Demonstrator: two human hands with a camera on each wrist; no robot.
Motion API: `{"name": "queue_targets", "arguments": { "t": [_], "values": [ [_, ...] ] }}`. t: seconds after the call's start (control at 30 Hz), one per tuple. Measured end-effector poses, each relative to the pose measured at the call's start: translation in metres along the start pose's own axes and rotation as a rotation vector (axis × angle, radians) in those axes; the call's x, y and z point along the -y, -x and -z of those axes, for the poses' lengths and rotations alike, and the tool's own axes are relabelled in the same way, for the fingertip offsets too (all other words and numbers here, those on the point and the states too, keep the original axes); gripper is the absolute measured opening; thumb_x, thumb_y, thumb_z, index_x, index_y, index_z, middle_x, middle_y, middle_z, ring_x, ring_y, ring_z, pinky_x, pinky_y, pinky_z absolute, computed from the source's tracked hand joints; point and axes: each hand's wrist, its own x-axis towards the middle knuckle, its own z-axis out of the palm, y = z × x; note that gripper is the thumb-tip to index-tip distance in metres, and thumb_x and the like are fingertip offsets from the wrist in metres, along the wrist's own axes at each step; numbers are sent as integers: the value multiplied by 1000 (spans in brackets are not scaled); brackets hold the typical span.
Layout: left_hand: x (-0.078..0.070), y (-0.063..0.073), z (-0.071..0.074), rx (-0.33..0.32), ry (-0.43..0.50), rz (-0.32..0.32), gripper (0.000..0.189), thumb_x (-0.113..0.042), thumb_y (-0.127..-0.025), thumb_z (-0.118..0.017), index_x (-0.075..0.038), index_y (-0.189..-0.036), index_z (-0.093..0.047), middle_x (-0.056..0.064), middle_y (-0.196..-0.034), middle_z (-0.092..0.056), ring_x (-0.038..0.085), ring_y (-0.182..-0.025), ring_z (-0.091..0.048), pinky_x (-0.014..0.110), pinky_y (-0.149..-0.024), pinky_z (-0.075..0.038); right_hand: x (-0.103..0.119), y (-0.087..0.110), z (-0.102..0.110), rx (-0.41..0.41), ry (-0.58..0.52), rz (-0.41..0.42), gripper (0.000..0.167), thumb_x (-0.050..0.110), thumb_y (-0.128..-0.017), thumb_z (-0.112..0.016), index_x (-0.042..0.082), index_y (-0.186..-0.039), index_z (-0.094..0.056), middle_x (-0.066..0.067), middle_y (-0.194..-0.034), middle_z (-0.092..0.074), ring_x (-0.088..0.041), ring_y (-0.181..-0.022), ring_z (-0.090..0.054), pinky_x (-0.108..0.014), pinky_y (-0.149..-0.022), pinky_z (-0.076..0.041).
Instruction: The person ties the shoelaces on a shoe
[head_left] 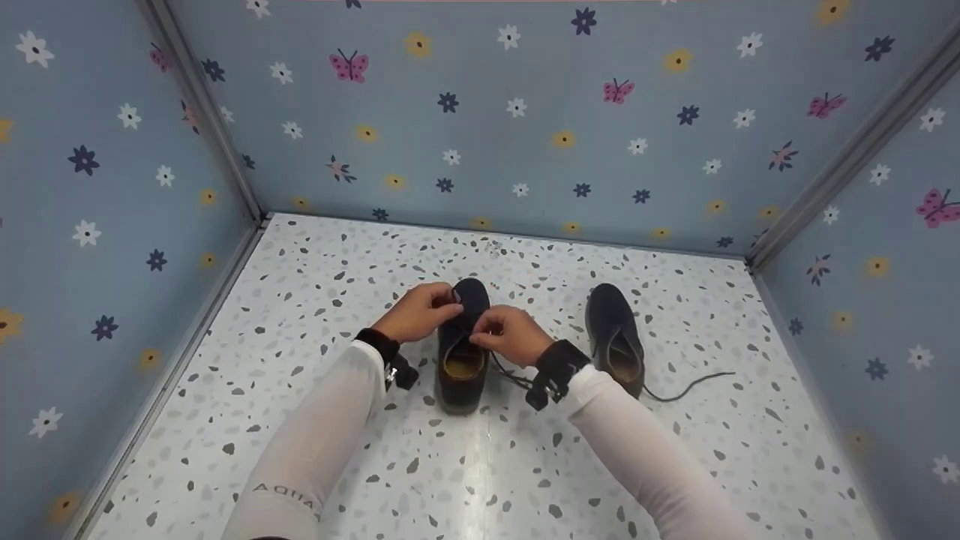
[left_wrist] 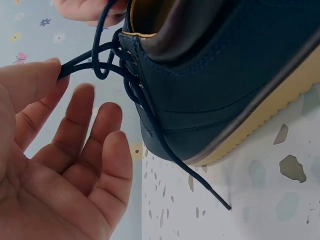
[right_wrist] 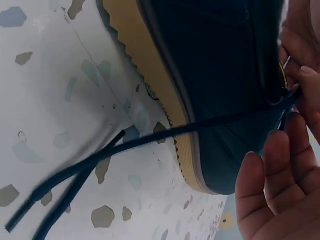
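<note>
A dark navy lace-up shoe [head_left: 463, 386] with a tan, ridged sole [left_wrist: 260, 122] stands on the floor between the hands. My left hand [head_left: 421, 311] pinches a doubled loop of its dark shoelace [left_wrist: 82, 66] between thumb and forefinger, the other fingers loosely bent. At the shoe's opening, my right hand [head_left: 516, 337] pinches another part of the lace [right_wrist: 240, 117], which trails across the shoe's side down towards the floor. In the left wrist view, one loose lace end hangs along the other side of the shoe. Exactly how the strands cross at the eyelets is hard to make out.
To the right stands a second dark shoe [head_left: 611, 315], its loose lace [head_left: 694, 384] stretched out over the speckled floor [head_left: 375, 480]. Blue panels with flowers and butterflies [head_left: 480, 135] enclose the floor at the back and both sides.
</note>
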Motion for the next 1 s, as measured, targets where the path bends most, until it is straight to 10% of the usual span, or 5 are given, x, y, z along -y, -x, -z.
{"name": "queue_targets", "arguments": {
  "t": [0.4,1.0],
  "values": [
    [1,1,-1,93,53,89,16,-24,-110,-52,-9,-108,-57,12,-118,-73,25,-113,-70,43,-99,-55,-12,9,19,27,-48,-45,11,20,-99,-73,11,-92,-73,0,-88,-71,-6,-79,-61,-26,-75,-51],
    [3,4,-3,65,108,44,17,-23,-108,-57,-8,-109,-64,11,-115,-74,23,-101,-70,33,-85,-55,6,-14,1,-83,21,-126,18,18,-97,-76,9,-112,-75,-7,-98,-77,-13,-85,-70,-29,-78,-57]
  ]
}}
